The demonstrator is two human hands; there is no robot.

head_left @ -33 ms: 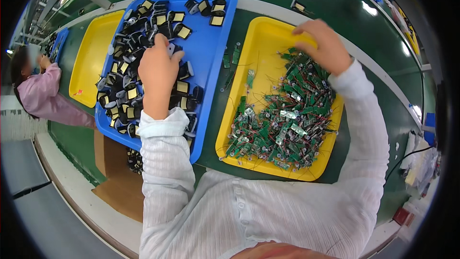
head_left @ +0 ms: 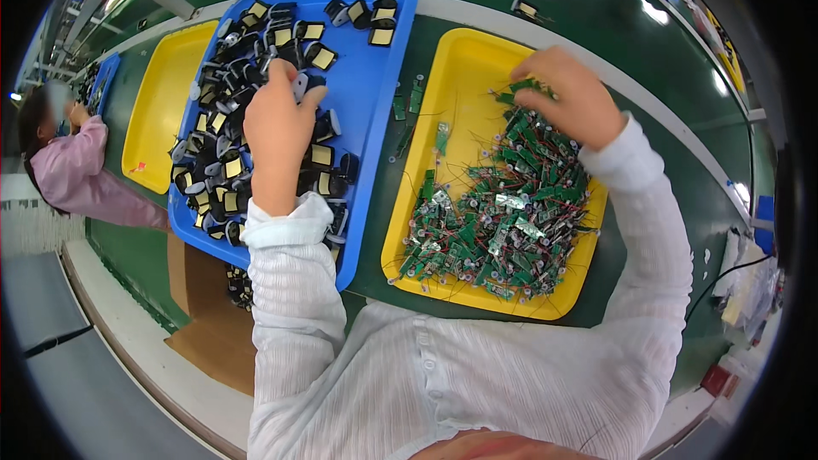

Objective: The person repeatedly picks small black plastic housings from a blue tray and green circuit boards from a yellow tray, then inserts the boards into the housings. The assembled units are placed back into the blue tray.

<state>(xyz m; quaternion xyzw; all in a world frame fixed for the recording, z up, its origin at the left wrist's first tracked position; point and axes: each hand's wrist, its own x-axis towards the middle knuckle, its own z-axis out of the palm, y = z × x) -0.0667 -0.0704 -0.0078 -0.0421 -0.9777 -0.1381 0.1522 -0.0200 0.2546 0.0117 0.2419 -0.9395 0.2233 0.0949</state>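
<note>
My left hand is over the blue tray, its thumb and fingers curled round a black plastic part with a light grey disc. Many similar black parts, some with pale cream squares, lie heaped about it. At the far right of the yellow tray is my right hand, its thumb and fingers apart. A green circuit board shows in the gap between them, at the top of a pile of wired green boards. No grip on that board is visible.
A few loose boards lie between the trays. Another yellow tray stands left of the blue one, beside a person in pink. A cardboard box sits below. A black part rests beyond the white ledge.
My right hand has come down and nearer to the pile, its thumb and fingers now around a board. The left hand stays at the same black part.
</note>
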